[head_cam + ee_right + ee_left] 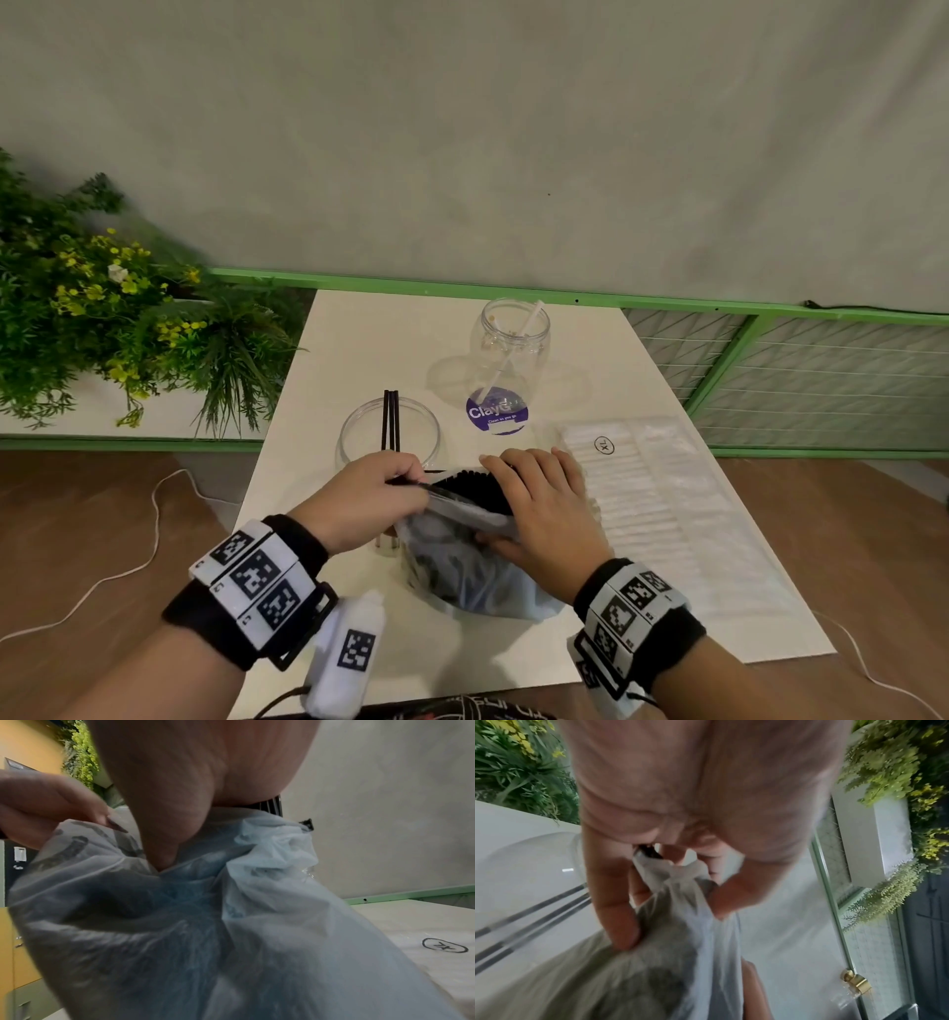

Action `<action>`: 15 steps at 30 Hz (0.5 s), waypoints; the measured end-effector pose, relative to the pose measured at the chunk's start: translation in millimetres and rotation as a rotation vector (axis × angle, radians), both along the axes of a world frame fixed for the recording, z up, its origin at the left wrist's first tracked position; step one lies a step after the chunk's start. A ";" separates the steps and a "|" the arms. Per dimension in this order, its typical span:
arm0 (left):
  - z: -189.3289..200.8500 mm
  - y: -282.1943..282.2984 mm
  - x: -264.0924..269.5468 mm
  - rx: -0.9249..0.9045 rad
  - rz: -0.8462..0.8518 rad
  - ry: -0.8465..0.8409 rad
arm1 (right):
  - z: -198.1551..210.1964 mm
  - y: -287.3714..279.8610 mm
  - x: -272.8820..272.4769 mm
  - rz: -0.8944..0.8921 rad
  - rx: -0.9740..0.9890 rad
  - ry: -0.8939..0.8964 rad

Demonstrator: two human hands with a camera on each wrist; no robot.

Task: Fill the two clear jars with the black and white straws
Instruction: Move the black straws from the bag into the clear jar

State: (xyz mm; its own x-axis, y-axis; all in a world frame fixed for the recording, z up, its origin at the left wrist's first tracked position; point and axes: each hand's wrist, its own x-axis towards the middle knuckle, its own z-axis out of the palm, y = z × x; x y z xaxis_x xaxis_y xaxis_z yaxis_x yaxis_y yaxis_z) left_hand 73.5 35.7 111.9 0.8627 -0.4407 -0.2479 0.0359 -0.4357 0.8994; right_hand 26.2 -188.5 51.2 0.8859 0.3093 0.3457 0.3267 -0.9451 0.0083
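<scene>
A thin plastic bag (462,560) full of black straws (475,488) stands near the table's front. My left hand (382,493) pinches the bag's left rim (680,882). My right hand (539,506) grips the bag's right side, thumb pressed into the plastic (164,850). Just beyond the left hand is a clear jar (390,437) with three black straws (391,419) leaning in it. A second clear jar (511,349) farther back holds one white straw (516,344). A flat pack of white straws (631,478) lies to the right.
The white table (359,349) ends at a green rail (462,285) against the wall. A leafy planter (102,308) stands to the left. A purple round sticker (495,411) lies by the far jar. White cables trail on the wooden floor (102,514).
</scene>
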 end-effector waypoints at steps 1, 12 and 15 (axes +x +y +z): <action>0.7 -1.7 -0.3 -0.015 0.014 0.032 | 0.1 0.0 -0.5 0.001 -0.004 0.003; -4.5 -15.5 -3.4 0.094 0.047 -0.016 | -0.2 -3.1 0.6 0.004 -0.008 0.030; -7.3 -20.7 0.3 0.149 0.092 -0.060 | -0.4 -3.3 0.5 -0.001 -0.009 0.027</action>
